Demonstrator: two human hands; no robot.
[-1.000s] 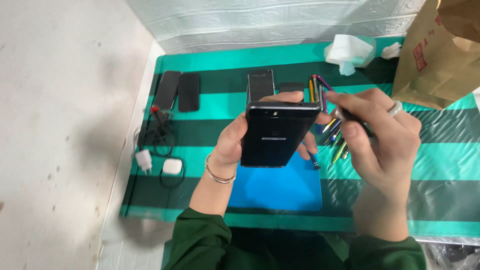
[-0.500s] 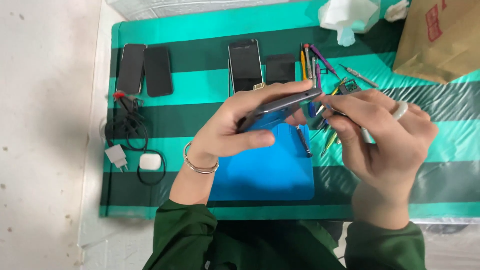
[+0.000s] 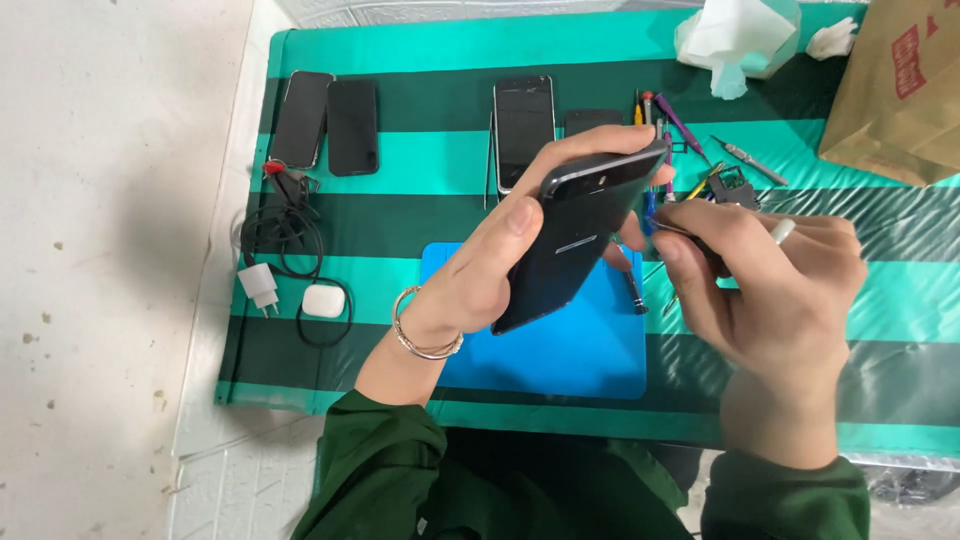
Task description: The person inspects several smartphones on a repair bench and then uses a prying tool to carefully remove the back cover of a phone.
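Dark glossy phone (image 3: pixel 580 235), tilted, L hand (image 3: pixel 490 270).

We wear dark green long sleeves (image 3: pixel 385 465) on both arms, cuffs gathered at the forearm; our left hand (image 3: pixel 480 280) carries a thin metallic bracelet (image 3: pixel 420 335) at the wrist; our right hand (image 3: pixel 770 290) shows a pale ring (image 3: pixel 782 231) on one finger.

Pale speckled floor (image 3: pixel 100 250) — a green-striped cloth (image 3: pixel 420 50) spread beside it under even light

L hand (image 3: pixel 480 285) gripping dark phone (image 3: pixel 575 235), R hand (image 3: pixel 775 290) w/ thin tool (image 3: pixel 668 228)
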